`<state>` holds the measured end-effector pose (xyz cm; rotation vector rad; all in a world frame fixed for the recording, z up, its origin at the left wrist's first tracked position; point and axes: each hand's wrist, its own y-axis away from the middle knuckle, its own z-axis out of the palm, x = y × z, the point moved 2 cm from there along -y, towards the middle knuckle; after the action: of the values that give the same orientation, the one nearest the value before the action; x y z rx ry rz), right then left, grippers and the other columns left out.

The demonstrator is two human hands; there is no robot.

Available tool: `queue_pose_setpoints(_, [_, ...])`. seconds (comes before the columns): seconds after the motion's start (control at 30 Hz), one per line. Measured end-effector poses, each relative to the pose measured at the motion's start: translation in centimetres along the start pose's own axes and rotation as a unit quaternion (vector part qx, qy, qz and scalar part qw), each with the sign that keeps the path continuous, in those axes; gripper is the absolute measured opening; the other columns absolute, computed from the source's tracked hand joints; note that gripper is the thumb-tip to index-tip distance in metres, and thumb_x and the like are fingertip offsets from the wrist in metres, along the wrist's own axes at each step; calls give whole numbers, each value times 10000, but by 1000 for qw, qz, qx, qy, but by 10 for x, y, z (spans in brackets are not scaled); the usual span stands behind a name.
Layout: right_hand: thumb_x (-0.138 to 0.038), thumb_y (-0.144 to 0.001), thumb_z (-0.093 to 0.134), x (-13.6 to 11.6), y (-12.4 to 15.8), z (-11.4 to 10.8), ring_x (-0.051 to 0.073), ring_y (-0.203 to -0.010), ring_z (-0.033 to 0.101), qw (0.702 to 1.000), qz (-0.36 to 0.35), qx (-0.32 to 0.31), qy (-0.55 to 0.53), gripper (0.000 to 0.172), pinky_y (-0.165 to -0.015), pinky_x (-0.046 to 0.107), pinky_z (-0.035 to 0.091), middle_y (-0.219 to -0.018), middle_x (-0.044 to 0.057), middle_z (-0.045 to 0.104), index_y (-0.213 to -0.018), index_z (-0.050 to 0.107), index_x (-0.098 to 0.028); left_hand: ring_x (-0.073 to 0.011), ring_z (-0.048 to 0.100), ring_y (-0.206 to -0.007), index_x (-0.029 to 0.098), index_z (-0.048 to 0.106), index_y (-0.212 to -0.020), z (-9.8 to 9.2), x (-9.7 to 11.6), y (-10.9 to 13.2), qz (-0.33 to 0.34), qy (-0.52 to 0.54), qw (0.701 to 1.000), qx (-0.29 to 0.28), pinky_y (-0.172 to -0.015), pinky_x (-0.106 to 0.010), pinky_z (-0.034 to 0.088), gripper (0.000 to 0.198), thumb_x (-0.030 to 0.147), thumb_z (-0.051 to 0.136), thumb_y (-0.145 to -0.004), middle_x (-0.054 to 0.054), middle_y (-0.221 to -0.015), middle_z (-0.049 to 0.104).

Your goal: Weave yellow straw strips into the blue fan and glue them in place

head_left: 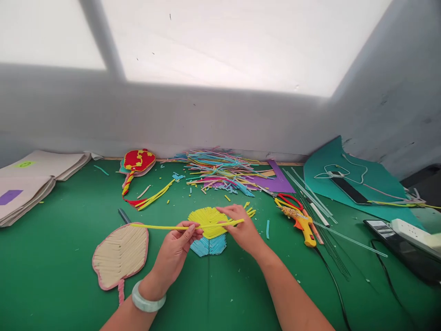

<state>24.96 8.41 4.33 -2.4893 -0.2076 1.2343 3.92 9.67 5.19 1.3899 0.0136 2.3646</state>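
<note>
A long yellow strip (155,226) lies stretched level between both hands. My left hand (177,250) pinches it near the middle, with a pale bangle on that wrist. My right hand (241,227) pinches its right end, over a small woven piece (208,230) that is yellow on top and light blue below. The woven piece rests on the green table cover (51,257).
A cream leaf-shaped fan with pink edge (119,255) lies left. A red and yellow fan (138,162) and a heap of coloured strips (220,172) sit at the back. Right: red scissors (287,200), yellow glue gun (301,223), clear glue sticks, teal sheet, power strip (415,232).
</note>
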Motion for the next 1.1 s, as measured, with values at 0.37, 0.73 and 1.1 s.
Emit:
queue_pose_setpoints(0.37, [-570, -797, 703, -14, 17, -3, 247, -959, 673, 936, 191, 77, -284, 335, -877, 372, 503, -924, 51, 769, -856, 807, -256, -146, 657, -779, 147, 762, -856, -8, 4, -2, 22, 7, 999, 33, -772, -275, 532, 347, 383, 894, -639, -44, -789, 712])
queue_pose_setpoints(0.73, [-549, -948, 512, -32, 32, 2, 220, -673, 616, 985, 20, 167, 36, 414, -682, 377, 479, -677, 52, 682, -698, 689, -271, -150, 658, -761, 130, 772, -862, -10, 0, -5, 3, -3, 999, 47, -766, -281, 530, 373, 386, 902, -624, -59, -782, 729])
queue_pose_setpoints(1.1, [-215, -1007, 497, -47, 46, 32, 183, -723, 627, 983, -119, 92, 110, 188, -688, 349, 461, -823, 26, 737, -992, 679, -259, -166, 639, -722, 142, 779, -828, -8, -4, -3, -19, -111, 994, 12, -719, -295, 519, 446, 520, 872, -611, -67, -748, 716])
